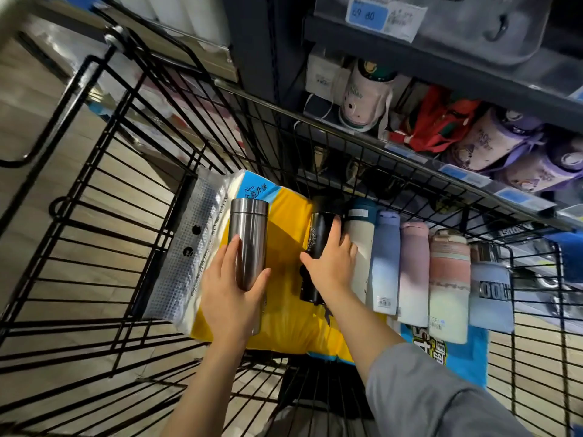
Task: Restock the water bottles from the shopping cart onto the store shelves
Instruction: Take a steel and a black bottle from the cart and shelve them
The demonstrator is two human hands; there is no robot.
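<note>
Inside cart (94, 216), left hand (230, 294) grips steel bottle (249, 241), right hand (331, 263) black bottle (320, 234), caps toward shelves (441, 146).

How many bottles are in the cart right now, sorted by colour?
Steel: 1, held by the left hand
Black: 1, gripped by the right hand
Cream: 1
Blue-lilac: 2
Pink: 2
Total: 7

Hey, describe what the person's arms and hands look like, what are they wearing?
Both hands are bare, with no gloves, rings or watch visible. The left hand and its forearm are uncovered as far as the frame shows. The right hand has a bare wrist, then a loose grey fabric sleeve pushed up the forearm.
</note>
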